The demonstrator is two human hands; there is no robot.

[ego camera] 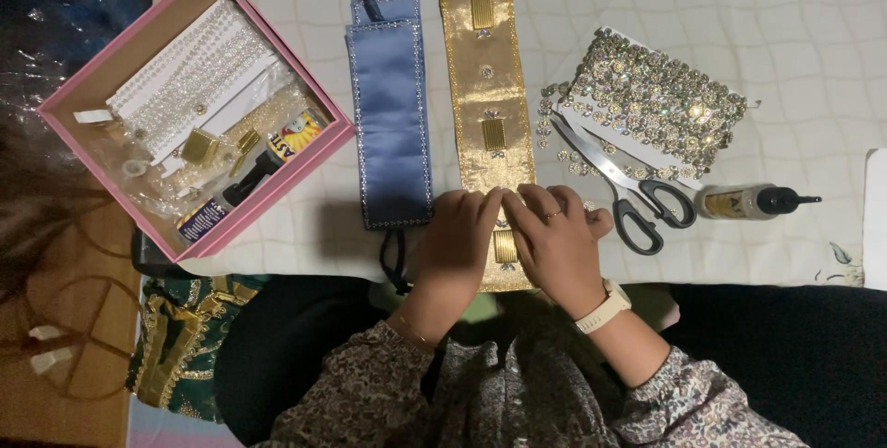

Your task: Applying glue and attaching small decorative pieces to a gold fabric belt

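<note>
Pressing flat, the fingertips of both hands meet over the near end of the gold band [487, 88]; the left hand [459, 240] and right hand [557, 243] are laid palm-down with fingers close together, apparently to hold a small gold plate [504, 247] against the fabric; nothing is pinched. The band lies on the table [795, 23], its long axis running straight away from the body; a blue band [390, 125] lies parallel beside it, scissors [628, 194] near the right hand.
</note>
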